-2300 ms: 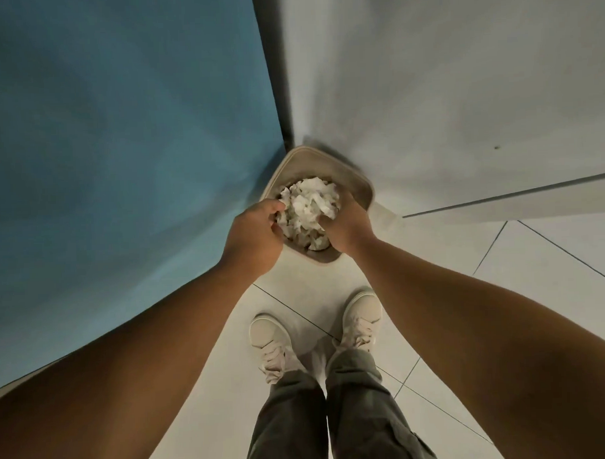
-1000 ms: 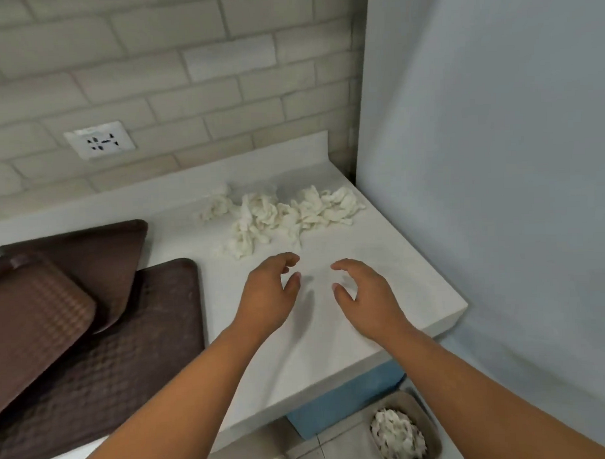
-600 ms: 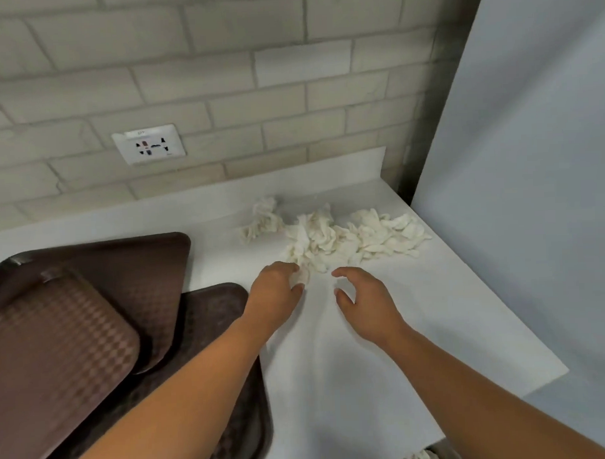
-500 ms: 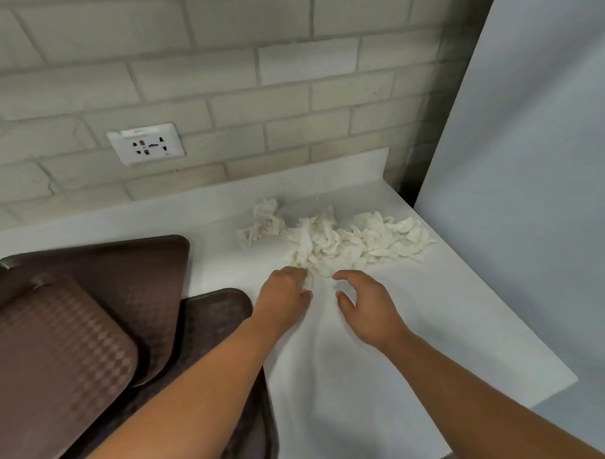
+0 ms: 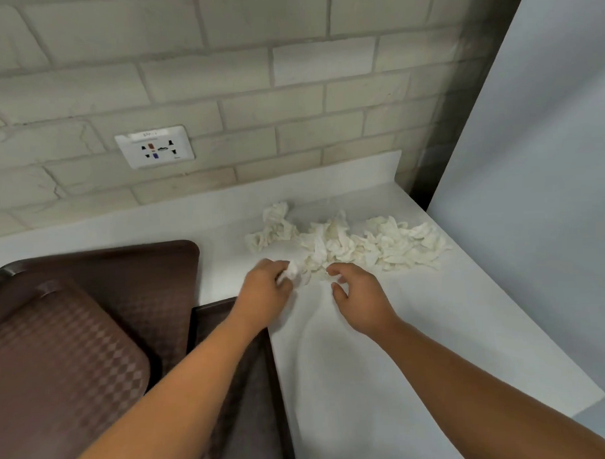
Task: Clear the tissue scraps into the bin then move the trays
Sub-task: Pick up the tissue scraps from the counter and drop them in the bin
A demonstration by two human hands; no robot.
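— Tissue scraps [image 5: 356, 244] lie heaped at the back right corner of the white counter [image 5: 367, 364]. The left hand [image 5: 262, 292] has its fingers curled round one scrap at the heap's near edge.
— And the right hand [image 5: 362, 302]?
— Fingers loosely bent, gripping nothing, tips just at the heap. The likely trouble is that the scraps are light and loose, so a big two-handed scoop may shed bits over the counter's right edge.
— Or onto the brown trays [image 5: 75, 340] just beside the left forearm.
— Yes. And the bin is out of view, so how far the carry runs cannot be told.
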